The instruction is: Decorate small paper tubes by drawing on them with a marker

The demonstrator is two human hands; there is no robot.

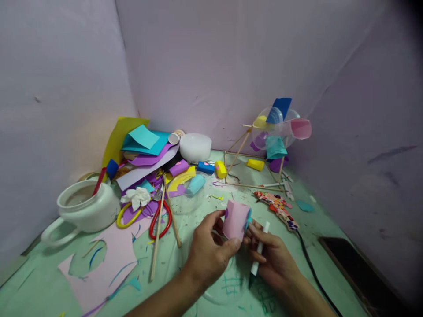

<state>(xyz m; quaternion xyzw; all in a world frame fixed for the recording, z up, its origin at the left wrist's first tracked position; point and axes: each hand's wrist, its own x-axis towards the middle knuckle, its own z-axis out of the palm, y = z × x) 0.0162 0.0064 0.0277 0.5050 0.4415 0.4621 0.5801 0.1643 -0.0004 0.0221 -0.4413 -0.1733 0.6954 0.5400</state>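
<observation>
My left hand (206, 251) pinches a small pink paper cup (235, 219) between thumb and fingers, holding it just above the green table (185, 281). My right hand (274, 257) touches the cup's right side, where a bit of blue paper shows, and grips a white marker with a green tip (258, 256) that points down toward me. Both hands sit close together at the centre front.
Left: a white pot (84, 207), cut pink paper (105, 259), red and yellow scissors (155, 218), wooden sticks (157, 237) and a heap of coloured paper (145, 149). Back right: a stick-and-cup wheel model (274, 132). Right: a glue gun (277, 206) with black cable, a dark phone (353, 259).
</observation>
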